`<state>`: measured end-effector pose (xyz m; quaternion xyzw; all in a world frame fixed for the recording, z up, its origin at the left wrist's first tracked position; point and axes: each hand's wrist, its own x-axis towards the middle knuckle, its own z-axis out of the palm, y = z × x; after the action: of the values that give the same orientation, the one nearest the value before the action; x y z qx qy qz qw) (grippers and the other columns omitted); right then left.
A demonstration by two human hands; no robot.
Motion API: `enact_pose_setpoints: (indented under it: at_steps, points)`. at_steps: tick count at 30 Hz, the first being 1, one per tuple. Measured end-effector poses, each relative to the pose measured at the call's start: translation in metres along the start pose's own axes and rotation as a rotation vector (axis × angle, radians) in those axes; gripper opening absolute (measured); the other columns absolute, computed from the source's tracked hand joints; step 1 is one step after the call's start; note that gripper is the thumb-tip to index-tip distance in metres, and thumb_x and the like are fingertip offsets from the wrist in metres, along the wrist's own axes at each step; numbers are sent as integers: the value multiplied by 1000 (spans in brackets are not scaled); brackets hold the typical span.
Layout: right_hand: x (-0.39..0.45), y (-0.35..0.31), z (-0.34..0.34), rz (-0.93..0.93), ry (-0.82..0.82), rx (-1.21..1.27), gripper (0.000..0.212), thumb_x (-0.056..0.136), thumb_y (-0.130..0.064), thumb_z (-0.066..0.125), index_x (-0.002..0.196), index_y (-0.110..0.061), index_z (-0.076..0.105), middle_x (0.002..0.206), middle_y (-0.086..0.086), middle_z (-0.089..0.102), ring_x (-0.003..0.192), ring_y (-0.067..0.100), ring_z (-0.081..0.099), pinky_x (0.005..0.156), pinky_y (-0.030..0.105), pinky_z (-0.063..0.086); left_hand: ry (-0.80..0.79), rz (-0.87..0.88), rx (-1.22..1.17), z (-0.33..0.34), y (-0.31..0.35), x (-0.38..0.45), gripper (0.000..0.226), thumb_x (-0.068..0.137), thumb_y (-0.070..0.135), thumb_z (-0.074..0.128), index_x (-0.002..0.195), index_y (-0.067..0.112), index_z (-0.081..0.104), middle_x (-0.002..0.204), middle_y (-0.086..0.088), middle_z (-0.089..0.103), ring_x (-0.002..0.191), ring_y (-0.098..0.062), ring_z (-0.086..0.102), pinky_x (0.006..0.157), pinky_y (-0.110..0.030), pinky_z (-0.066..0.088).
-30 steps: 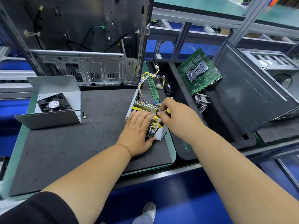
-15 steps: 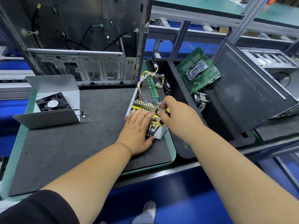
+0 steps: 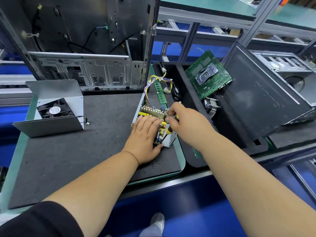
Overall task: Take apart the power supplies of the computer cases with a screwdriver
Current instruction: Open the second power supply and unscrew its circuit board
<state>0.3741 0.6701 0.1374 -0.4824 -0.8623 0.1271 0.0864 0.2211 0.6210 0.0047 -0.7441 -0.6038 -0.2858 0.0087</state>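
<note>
Little had moved since a second earlier: both hands stayed at the opened power supply (image 3: 150,117), the right hand (image 3: 186,124) only slightly shifted. From the head view, a dark foam mat (image 3: 71,151) covered a green-edged bench, with an empty computer case (image 3: 89,48) standing behind and a fan cover (image 3: 51,110) at left. The supply lay near the mat's right edge, long axis running away from the person, wires at the far end. The left hand (image 3: 145,135) pressed flat on it, fingers straight; the right gripped a yellow-black screwdriver (image 3: 171,128), tip pointing down into the board.
</note>
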Motion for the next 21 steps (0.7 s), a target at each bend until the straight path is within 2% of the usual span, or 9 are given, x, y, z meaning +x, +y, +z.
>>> enact_pose_setpoints:
  at_steps: [3, 6, 7, 9, 12, 15, 18, 21]
  points:
    - [-2, 0, -2, 2, 7, 103, 18, 92, -27, 59, 107, -21, 50, 87, 0, 60, 77, 22, 53, 60, 33, 38, 2, 0, -6, 0, 0, 1, 83, 71, 41, 76, 142, 9, 47, 138, -9, 49, 135, -30, 34, 123, -38, 0]
    - [-2, -1, 0, 2, -30, 134, 21, 86, -20, 60, 105, -22, 51, 98, -2, 56, 84, 21, 51, 61, 32, 36, -3, -3, -2, 0, -1, 0, 83, 71, 42, 76, 142, 10, 47, 139, -8, 49, 136, -30, 34, 124, -38, -1]
    - [-3, -1, 1, -2, -32, 113, 20, 86, -21, 59, 104, -22, 49, 96, -3, 55, 84, 22, 50, 59, 31, 34, -5, -4, -4, 0, 0, 0, 84, 71, 42, 75, 143, 10, 46, 139, -8, 49, 136, -30, 34, 124, -38, -1]
    - [-5, 0, 3, -32, 14, -1, 16, 91, -31, 56, 101, -21, 48, 83, -5, 55, 78, 24, 50, 56, 33, 31, -6, -1, -13, 0, 0, -1, 85, 70, 42, 76, 142, 11, 43, 138, -8, 48, 136, -29, 33, 124, -38, -1]
    - [-6, -1, 3, -35, 50, -89, 32, 99, -51, 47, 98, -19, 50, 73, -4, 57, 73, 24, 52, 56, 35, 32, -2, 6, -12, 0, -1, 0, 87, 69, 42, 76, 140, 12, 36, 137, -10, 49, 135, -29, 32, 123, -38, -1]
    - [-4, 0, 4, -4, 19, -22, 22, 101, -41, 50, 99, -19, 49, 66, -3, 53, 67, 24, 50, 51, 34, 30, -10, 3, -14, 0, 0, 0, 85, 70, 42, 76, 141, 11, 41, 138, -9, 49, 135, -30, 33, 123, -38, -1]
    - [-5, 2, 5, 1, 33, 59, 15, 98, -32, 56, 103, -20, 48, 74, -2, 59, 66, 21, 50, 53, 32, 35, -18, -3, -10, -1, 1, 1, 84, 71, 42, 76, 142, 9, 46, 139, -9, 49, 136, -30, 33, 123, -37, -2]
    - [-5, 1, 4, 6, 41, 120, 15, 90, -26, 61, 100, -23, 51, 80, -6, 57, 68, 13, 50, 54, 28, 36, -21, -8, -1, -2, 1, 1, 85, 71, 41, 77, 142, 8, 47, 139, -10, 49, 136, -30, 33, 123, -36, -4]
